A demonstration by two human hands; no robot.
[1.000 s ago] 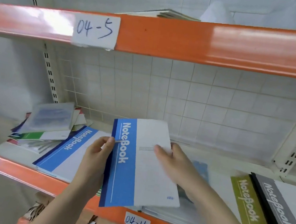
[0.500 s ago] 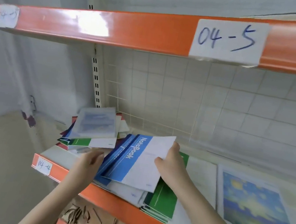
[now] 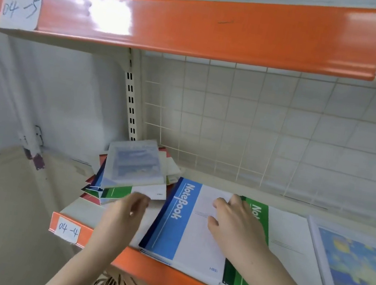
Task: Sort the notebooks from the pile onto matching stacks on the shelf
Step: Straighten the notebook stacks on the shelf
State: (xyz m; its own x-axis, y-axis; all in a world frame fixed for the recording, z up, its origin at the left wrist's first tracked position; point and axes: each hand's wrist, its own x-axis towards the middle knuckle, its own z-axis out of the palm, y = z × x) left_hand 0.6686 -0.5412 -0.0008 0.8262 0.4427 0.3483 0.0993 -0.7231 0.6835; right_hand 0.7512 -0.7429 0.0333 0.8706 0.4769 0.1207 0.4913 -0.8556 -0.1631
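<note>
Two bare hands are seen over the shelf (image 3: 213, 180). The right hand (image 3: 235, 223) is laid flat on the blue notebook (image 3: 183, 225), with the fingers spread a little and pressed on the white part of its cover. Nothing is gripped by it. The blue notebook is set on top of a stack of blue ones at the front edge of the shelf, and its lower end is hung a little over the orange front rail (image 3: 161, 271). The left hand (image 3: 124, 216) is held just left of the blue notebook, near the front edge, with the fingers loosely curled; the picture is blurred there, and nothing can be seen held in it.

The messy pile (image 3: 127, 177) is found toward the back left corner of the shelf, with a pale see-through cover on top and green, red and blue covers poked out below. A green notebook stack (image 3: 255, 227) is placed just right of the blue one, partly under the right hand and arm. A picture-cover book (image 3: 356, 267) is laid farther right. A paper label (image 3: 68, 230) marked "04-4" is stuck at the left end of the front rail.
</note>
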